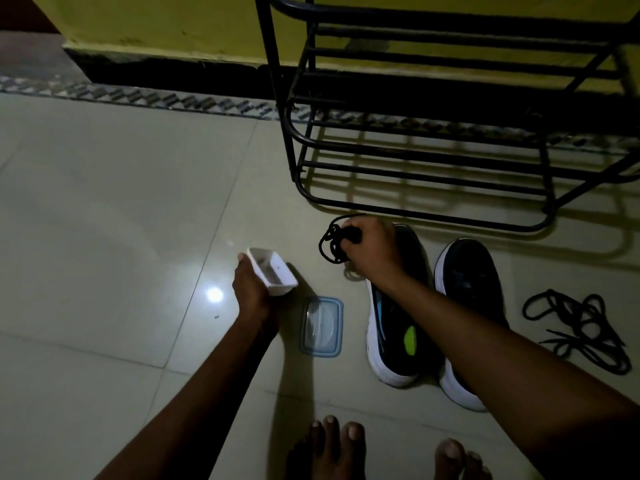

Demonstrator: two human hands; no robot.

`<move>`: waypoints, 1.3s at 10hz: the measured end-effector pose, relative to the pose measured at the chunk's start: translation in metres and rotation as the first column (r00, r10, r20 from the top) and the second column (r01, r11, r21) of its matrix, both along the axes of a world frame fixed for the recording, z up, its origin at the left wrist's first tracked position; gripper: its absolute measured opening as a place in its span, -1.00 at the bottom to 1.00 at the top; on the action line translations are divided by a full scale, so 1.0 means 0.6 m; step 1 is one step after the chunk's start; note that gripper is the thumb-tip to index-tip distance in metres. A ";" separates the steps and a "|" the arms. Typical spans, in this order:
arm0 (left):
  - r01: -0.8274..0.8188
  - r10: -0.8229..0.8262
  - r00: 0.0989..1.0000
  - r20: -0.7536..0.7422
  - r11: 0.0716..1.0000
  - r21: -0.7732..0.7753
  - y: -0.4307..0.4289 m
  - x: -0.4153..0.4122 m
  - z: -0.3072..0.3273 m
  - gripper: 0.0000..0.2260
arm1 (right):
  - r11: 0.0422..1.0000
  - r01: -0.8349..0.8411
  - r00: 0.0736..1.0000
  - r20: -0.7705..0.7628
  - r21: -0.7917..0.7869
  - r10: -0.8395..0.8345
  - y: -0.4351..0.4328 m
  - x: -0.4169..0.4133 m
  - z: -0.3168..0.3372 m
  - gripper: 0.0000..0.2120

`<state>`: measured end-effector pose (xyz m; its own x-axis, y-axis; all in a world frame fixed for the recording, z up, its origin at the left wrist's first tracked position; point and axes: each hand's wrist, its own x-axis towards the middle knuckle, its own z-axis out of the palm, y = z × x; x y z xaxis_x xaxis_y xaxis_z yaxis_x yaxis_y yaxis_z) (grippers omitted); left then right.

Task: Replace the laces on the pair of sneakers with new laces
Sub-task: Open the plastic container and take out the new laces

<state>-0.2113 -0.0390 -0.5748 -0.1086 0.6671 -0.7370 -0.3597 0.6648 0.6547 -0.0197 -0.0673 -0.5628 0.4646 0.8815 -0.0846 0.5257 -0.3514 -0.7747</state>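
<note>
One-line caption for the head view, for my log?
Left hand holds a white container while right hand grips bunched black laces by the sneakers.

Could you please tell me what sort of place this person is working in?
Probably a home entryway or room corner: a tiled floor, a black metal shoe rack against a yellow wall, and sneakers beside it.

- My left hand (251, 289) is bare, and so is my left forearm (194, 393), uncovered right down to the picture's edge.
- My right hand (372, 247) and right forearm (502, 348) are bare too.
- My left foot (332, 448) is bare, 3 toes showing, nails short.
- My right foot (457, 459) is bare, 2 toes showing.
</note>
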 end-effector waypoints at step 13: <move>0.293 -0.294 0.956 0.001 0.954 0.056 -0.048 -0.029 0.016 -0.79 | 0.950 -0.311 0.892 0.356 0.034 0.279 -0.101 -0.098 0.049 -0.70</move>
